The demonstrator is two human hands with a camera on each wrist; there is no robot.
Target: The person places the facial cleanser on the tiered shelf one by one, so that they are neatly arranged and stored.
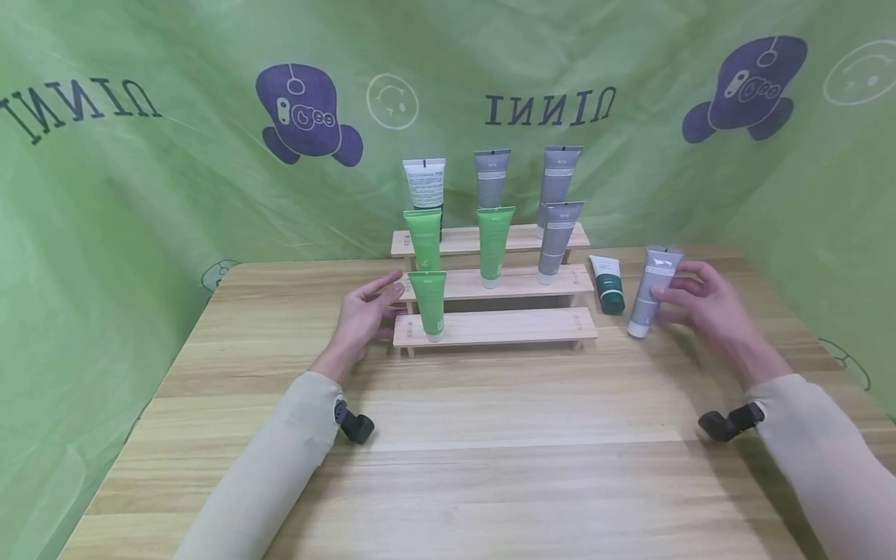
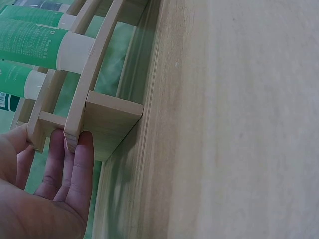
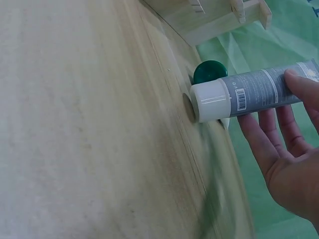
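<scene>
My right hand holds a grey tube with a white cap, thumb on one side and fingers on the other. In the right wrist view a barcode shows near the tube's cap, which points down close over the table. My left hand grips the left end of a three-step wooden rack; in the left wrist view its thumb lies at the middle step and fingers curl at the lowest step's end. A green tube stands on the lowest step beside this hand.
On the middle step stand two green tubes and a grey tube. The top step carries a white and dark green tube and two grey ones. Another white and dark green tube is right of the rack. Green cloth hangs behind.
</scene>
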